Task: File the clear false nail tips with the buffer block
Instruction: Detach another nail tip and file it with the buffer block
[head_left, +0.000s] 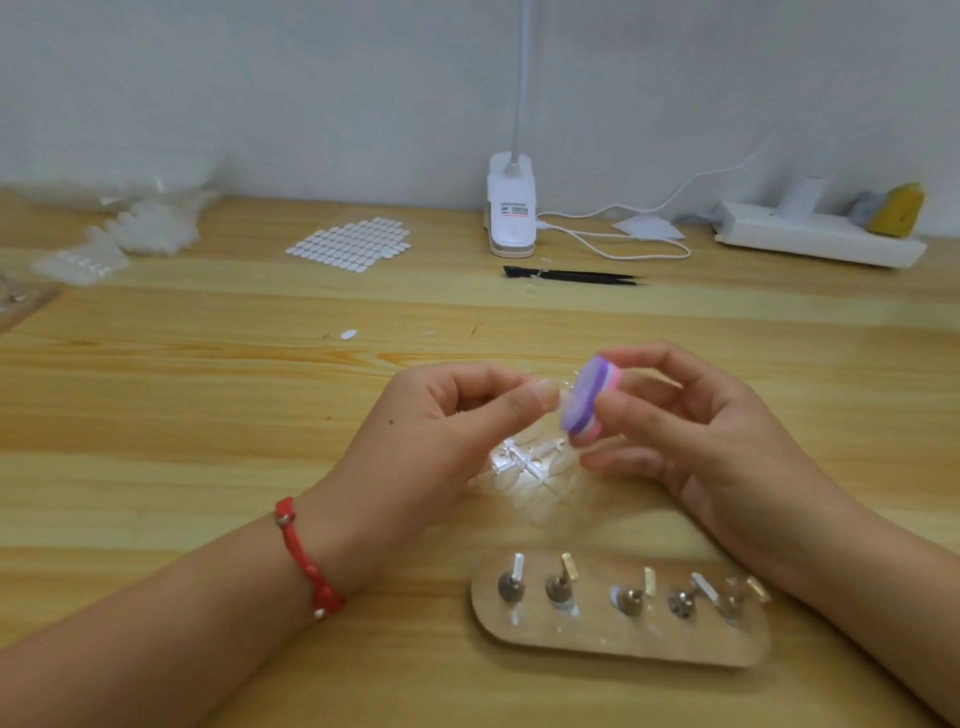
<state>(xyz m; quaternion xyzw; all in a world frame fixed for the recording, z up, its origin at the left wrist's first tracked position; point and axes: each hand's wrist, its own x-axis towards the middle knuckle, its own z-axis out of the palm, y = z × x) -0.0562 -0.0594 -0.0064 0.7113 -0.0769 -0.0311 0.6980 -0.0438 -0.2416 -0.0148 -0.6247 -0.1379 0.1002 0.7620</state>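
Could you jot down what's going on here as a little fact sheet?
Left hand: pinches a clear nail tip
Right hand: holds the purple and pink buffer block next to that tip
Below the hands: pile of clear nail tips on the table
Front: wooden stand with metal holders
Back: lamp base, black tweezers, sticker sheet

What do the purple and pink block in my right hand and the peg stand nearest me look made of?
Buffer block: likely foam, matte, with stacked purple, white and pink layers showing at its edge. Peg stand: probably wood or board, pale brown and dull; its pegs look metal, since they glint.
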